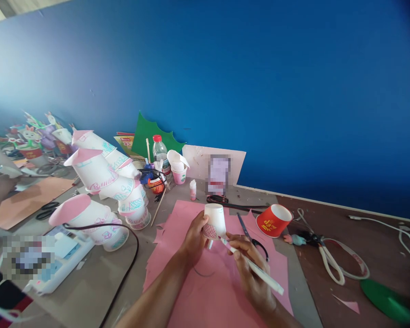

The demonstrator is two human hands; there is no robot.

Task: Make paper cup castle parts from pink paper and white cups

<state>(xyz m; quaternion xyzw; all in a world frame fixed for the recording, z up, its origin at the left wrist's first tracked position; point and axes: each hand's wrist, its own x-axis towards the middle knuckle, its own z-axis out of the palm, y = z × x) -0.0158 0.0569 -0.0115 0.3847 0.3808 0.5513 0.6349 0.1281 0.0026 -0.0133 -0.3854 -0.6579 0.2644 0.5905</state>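
Observation:
My left hand (194,238) grips a small white paper cup (216,217), turned upside down, with a pink crosshatch pattern along its lower wall. In my right hand (251,264) is a white marker (261,275), its tip at the cup's lower right edge. A small whitish piece shows just under the cup; what it is I cannot tell. Beneath both hands lies a pink paper sheet (187,300) with ragged edges. Dark-handled scissors (258,243) rest on it, right of the cup.
Decorated paper-cup towers (99,175) with pink cone tops lean at left. A red paper cup (274,221) lies tilted at right, near white-handled scissors (328,262). A black cable (136,246) crosses the left side. Another person's hand (0,187) is at far left. A bottle (159,150) stands behind.

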